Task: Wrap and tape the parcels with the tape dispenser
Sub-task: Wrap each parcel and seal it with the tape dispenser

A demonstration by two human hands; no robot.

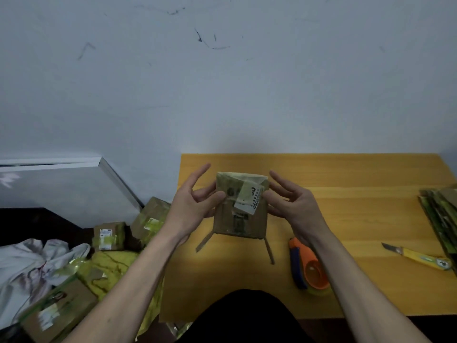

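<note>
parcel of brown cardboard with a white label (pixel 241 209) stands upright on the yellow wooden table (pixel 346 184), held between both hands. left hand (pixel 193 204) grips its left edge, right hand (pixel 294 204) its right edge, outer fingers spread. orange and blue tape dispenser (pixel 309 266) lies just beside the right forearm; yellow utility knife (pixel 418 256) lies farther right.

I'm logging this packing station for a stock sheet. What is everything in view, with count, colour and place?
small box: 1, brown with a white label, on the table between both hands
table: 1, yellow wood, at the wall
tape dispenser: 1, orange and blue, beside the right forearm
utility knife: 1, yellow, table right
flattened cartons: a stack, brown-green, table's right edge
taped parcels: several, brown with green tape, on the floor left
white cloth: 1, floor far left
left hand: touching the box's left side
right hand: touching its right side
</note>
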